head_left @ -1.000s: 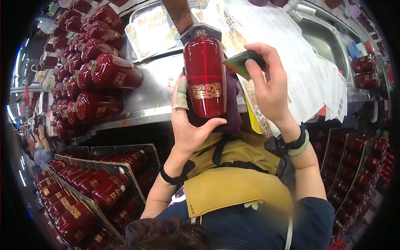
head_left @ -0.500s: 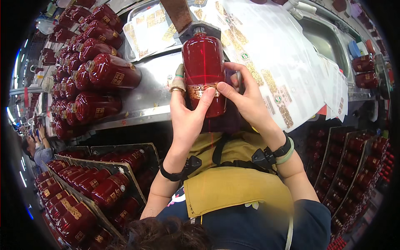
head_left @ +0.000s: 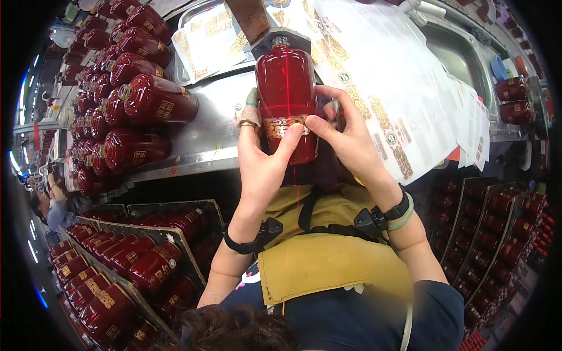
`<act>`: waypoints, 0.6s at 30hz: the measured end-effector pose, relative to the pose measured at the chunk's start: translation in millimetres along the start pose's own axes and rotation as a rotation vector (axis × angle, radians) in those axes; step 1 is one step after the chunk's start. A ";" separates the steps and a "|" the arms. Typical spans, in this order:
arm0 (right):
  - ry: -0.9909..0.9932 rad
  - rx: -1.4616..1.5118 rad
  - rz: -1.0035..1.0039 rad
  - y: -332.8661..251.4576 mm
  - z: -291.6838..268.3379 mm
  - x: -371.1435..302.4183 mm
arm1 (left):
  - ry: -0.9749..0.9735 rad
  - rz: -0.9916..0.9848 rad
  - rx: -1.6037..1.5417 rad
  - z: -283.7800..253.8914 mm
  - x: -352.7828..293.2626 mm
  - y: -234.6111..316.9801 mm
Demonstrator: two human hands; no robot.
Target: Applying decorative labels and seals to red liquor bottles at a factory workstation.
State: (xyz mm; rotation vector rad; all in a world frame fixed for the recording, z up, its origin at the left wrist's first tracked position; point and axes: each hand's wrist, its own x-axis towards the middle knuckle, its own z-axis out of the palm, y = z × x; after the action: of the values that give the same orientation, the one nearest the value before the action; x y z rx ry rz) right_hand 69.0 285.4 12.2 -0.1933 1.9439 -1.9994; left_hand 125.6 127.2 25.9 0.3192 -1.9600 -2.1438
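Observation:
A dark red glazed bottle [head_left: 286, 88] lies on its side on the steel bench [head_left: 206, 140], neck pointing away into a brown block. A thin red light line runs down its middle. My left hand [head_left: 261, 158] holds the bottle's lower left side, with the thumb pressed on a gold label [head_left: 283, 126] across its body. My right hand [head_left: 345, 137] grips the right side, thumb on the same label, and seems to pinch a small dark tool [head_left: 336, 111] against the bottle.
Rows of matching red bottles [head_left: 126, 99] lie on the bench to the left. Sheets of gold labels [head_left: 380, 88] cover the right. Crates of bottles [head_left: 123, 263] sit at lower left and at lower right [head_left: 503, 228]. Another person [head_left: 52, 205] works at far left.
My right hand came down from beside the bottle, where it held a small dark tool, onto the gold label. Both thumbs now press the label. The bottle stays in place.

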 end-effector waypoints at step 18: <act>0.131 -0.306 -0.229 -15.2 -5.5 -33.6 | -0.067 -0.071 -0.101 -7.9 2.9 -2.4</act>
State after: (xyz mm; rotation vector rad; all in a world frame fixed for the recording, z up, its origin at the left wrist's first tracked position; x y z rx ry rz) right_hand 96.3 301.9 31.7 -0.3845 2.4038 -1.8764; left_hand 125.1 119.1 22.8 0.3075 -1.8931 -2.3171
